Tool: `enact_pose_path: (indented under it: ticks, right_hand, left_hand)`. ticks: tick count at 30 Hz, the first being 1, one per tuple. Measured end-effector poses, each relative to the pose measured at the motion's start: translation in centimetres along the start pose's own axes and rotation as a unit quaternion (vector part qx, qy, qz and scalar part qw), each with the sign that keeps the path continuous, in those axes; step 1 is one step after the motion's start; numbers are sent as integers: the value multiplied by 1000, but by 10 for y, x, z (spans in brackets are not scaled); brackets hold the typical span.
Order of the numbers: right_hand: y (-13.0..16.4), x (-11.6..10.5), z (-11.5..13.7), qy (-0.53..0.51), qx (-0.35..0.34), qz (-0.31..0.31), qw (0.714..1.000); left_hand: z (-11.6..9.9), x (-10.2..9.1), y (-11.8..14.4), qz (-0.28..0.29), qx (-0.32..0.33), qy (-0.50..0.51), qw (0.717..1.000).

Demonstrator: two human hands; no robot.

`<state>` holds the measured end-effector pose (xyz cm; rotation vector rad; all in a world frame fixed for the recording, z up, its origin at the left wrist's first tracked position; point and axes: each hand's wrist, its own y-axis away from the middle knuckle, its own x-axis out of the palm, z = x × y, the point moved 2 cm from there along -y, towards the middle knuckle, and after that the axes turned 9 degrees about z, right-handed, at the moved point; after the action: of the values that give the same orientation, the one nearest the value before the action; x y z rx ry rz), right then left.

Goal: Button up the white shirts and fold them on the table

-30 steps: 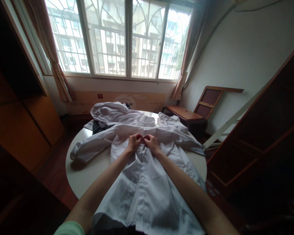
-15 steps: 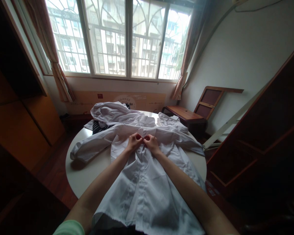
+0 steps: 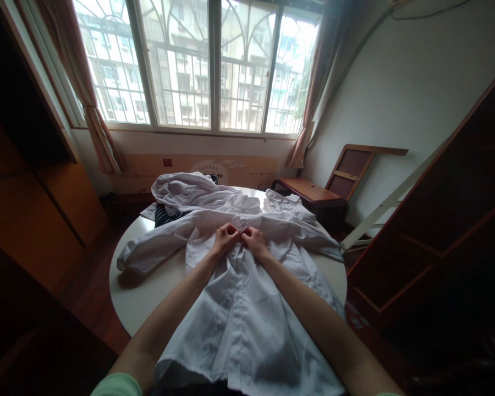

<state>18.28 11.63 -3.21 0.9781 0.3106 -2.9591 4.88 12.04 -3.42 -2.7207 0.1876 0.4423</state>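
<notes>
- Daylight comes through a wide barred window (image 3: 198,66) with curtains at both ends, behind the round white table (image 3: 148,291) I am at
- Spread front-up across the table is a white button-up shirt (image 3: 239,308), its hem hanging over the near edge and its sleeves stretched out to either side
- My left hand (image 3: 225,239) is curled, fingertips pinching the shirt's front edge just below the collar
- My right hand (image 3: 253,241) is curled the same way, pinching the opposite front edge; the two hands touch at the fingertips
- Whether a button sits between my fingers is too small to tell
- Behind the shirt lies a heap of more white clothes (image 3: 190,192), with a dark striped garment (image 3: 167,214) under it
- To the right of the table, by the wall, stands a low wooden table (image 3: 309,192)
</notes>
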Motion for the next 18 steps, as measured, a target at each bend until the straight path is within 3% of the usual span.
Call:
enact_pose_path:
  ticks: [18]
  right_hand:
    - [-6, 6, -10, -131, 24, 37, 990]
  left_hand:
    - [5, 0, -3, -6, -4, -12, 1000]
